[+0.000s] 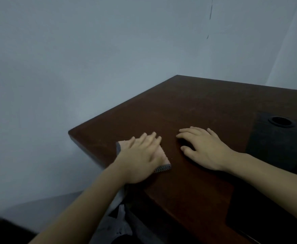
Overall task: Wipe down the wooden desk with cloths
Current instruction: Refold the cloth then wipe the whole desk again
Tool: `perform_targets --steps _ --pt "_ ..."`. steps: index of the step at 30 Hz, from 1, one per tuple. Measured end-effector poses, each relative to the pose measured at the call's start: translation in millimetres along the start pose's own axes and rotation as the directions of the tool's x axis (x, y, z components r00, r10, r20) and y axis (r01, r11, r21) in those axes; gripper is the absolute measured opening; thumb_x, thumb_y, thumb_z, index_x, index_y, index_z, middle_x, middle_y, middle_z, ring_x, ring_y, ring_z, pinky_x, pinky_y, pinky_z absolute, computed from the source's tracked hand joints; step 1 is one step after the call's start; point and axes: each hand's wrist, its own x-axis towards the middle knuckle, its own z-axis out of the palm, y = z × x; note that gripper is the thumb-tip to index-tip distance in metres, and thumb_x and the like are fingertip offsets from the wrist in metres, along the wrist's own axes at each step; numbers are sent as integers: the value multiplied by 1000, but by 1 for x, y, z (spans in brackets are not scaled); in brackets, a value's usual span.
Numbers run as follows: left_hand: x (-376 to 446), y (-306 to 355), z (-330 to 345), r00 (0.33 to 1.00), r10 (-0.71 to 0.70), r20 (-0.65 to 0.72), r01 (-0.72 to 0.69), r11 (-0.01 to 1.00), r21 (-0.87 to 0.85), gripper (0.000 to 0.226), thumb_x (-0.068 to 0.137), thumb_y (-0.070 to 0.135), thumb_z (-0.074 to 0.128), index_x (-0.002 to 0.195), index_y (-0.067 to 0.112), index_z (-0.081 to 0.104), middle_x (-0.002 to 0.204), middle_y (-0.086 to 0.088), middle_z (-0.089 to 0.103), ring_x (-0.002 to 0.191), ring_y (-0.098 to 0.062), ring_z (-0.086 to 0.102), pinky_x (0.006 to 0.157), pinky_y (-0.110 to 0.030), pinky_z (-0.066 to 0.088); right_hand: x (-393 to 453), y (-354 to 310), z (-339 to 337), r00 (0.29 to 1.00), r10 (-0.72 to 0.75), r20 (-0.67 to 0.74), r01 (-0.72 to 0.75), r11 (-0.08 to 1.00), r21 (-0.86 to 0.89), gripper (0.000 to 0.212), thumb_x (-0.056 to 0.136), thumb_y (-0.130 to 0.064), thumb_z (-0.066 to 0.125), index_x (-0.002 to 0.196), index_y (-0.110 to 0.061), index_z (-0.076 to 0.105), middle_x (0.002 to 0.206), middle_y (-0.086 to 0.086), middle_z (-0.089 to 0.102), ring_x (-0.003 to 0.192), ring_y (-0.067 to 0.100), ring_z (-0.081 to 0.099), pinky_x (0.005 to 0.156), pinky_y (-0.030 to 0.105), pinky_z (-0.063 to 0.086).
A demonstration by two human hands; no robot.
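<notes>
1. Under my left hand (140, 155) is the folded pinkish cloth with a grey knit edge (162, 162), pressed flat onto the dark reddish-brown wooden desk (179, 110) with straight fingers held close together, near the desk's left corner.
2. My right hand (204, 147) rests just beside it, bare on the wood, fingers loosely spread, holding nothing.
3. Progress, best guess: honestly can't tell which parts are wiped. The wood beyond my fingertips looks a bit dusty, so I'd say the far stretch and the black panel with the round cable hole (281, 121), off past my right hand, are left.
4. No brands, labels or writing anywhere that I can read.
</notes>
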Motion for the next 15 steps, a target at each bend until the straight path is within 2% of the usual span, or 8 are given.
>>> perform_targets --steps 2,5,8,11,14,15 --pt "-16 8 7 997 77 -26 -77 997 -3 63 107 56 17 162 34 -4 167 14 -13 154 -9 -14 123 -37 -11 9 -2 1 1000 -12 -19 12 1000 28 50 105 -43 43 153 -35 36 164 -12 26 154 16 15 124 56 14" --pt "-21 1 12 993 109 -39 -110 994 -23 62 107 58 19 161 39 -5 165 18 -16 152 -3 -18 121 -31 -16 23 -10 3 998 -43 -38 46 997 68 49 104 -42 43 152 -35 39 163 -8 31 152 17 21 121 56 24" --pt "-10 -22 7 995 100 -4 -100 995 -22 62 106 58 20 160 39 -4 165 19 -14 152 -3 -15 119 -30 -15 29 -20 9 1000 -18 7 18 997 69 47 106 -42 38 153 -40 37 164 -9 26 154 20 17 123 60 14" --pt "7 -67 -3 1000 2 20 -2 1000 -1 64 104 61 14 161 38 -2 167 15 -10 154 -8 -9 122 -35 -7 26 -24 16 1000 11 9 -12 999 48 46 108 -43 30 154 -43 32 166 -12 22 155 20 10 123 58 4" --pt "20 -120 -11 989 -145 43 145 989 -5 87 88 82 -2 162 35 -1 168 12 -9 156 -14 -6 124 -41 -2 25 -25 16 1000 21 9 -21 999 43 46 108 -43 29 154 -44 31 166 -12 21 155 19 9 124 57 3" --pt "25 -132 -12 982 -183 42 184 983 -6 84 92 79 1 162 34 0 169 11 -9 156 -15 -6 124 -42 -2 25 -25 16 1000 23 8 -23 999 41 46 108 -42 29 154 -43 31 166 -12 21 155 19 9 124 57 3"
